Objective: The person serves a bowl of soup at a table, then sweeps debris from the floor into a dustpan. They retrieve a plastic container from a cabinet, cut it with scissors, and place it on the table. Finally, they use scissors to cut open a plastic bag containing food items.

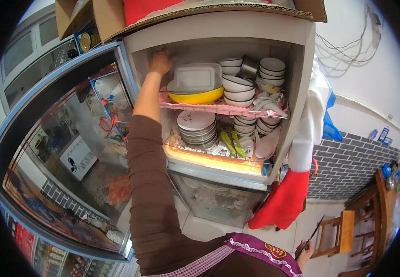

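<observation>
My left hand (162,61) reaches into the upper left of a grey cabinet (217,27), beside its inner wall. What its fingers touch cannot be made out. Just right of it, a clear plastic container (199,77) rests on a yellow oval dish (198,96). Down at the lower right, my right hand (304,252) grips a thin dark object (314,231), seen nearly edge-on. White bowls (238,89) with dark rims are stacked on the same shelf, near a metal cup (248,67) and white spoons (268,102).
The glass door (79,152) stands swung out to my left. On the lower shelf are stacked plates (196,124) and green-handled utensils (232,142). A cardboard box (206,17) sits on top. Red cloth (283,204) hangs at right, near a wooden stool (345,231).
</observation>
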{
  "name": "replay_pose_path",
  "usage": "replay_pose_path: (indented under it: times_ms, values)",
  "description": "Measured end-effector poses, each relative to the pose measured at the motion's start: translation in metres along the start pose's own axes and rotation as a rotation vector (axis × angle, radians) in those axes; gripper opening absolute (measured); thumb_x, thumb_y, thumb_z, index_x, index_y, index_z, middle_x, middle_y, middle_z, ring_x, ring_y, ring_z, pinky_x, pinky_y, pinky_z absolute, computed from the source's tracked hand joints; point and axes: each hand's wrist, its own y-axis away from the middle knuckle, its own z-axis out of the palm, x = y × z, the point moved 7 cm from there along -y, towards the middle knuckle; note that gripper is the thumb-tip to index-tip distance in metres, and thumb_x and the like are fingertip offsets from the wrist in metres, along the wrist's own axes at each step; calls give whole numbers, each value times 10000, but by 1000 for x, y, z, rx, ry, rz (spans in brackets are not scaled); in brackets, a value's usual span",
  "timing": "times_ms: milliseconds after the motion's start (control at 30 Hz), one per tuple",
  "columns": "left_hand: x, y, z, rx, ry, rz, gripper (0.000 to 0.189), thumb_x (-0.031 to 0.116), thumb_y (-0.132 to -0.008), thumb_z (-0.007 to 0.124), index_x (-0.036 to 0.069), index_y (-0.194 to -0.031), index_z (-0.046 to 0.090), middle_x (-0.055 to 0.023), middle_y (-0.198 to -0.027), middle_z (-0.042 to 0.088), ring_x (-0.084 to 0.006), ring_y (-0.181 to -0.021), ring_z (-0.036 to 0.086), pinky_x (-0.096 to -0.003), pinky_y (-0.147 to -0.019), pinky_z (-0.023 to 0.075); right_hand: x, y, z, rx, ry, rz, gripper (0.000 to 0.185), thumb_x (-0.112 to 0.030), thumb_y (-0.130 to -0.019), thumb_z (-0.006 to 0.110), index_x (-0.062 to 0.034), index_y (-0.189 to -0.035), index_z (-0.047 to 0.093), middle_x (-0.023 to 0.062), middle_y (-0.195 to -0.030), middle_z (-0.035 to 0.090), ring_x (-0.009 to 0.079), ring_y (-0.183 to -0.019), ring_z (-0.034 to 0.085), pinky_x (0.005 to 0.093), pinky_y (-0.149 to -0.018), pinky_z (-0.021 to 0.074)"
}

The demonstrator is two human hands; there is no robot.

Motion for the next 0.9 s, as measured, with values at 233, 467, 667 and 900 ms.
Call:
replay_pose_path:
  times_ms: [233, 467, 667, 900]
  values:
    - [24, -49, 52, -269, 123, 181, 889, 576, -721, 640, 72, -1393, 351, -183, -1422, 359, -338, -1318, 336, -380, -1075, 306, 0, 13, -5, 161, 46, -11, 294, -264, -885, 614, -88, -712, 455, -1, -482, 458, 71, -341, 391, 226, -311, 275]
    - [0, -62, 64, -336, -93, 59, 912, 415, -672, 738, 121, -1417, 305, -147, -1466, 284, -293, -1356, 265, -396, -1098, 273, -13, 17, -1, 171, 43, 41, 290, -278, -893, 605, -110, -716, 449, -23, -488, 430, 63, -350, 372, 222, -319, 256]
    - [-5, -34, 36, 152, -152, 139, 664, 307, -683, 712, 59, -1246, 460, -168, -1223, 544, -342, -1042, 581, -435, -872, 488, -33, 14, 21, 79, 58, 59, 273, -196, -893, 599, -85, -706, 434, -14, -499, 446, 52, -372, 388, 208, -340, 280]
    - [18, -12, 14, 188, -288, -95, 440, 203, -793, 597, 32, -1171, 450, -183, -1160, 550, -315, -996, 612, -452, -777, 516, -39, 14, 20, 39, 93, 22, 247, -173, -887, 605, -77, -729, 443, -9, -516, 454, 58, -384, 404, 212, -347, 305]
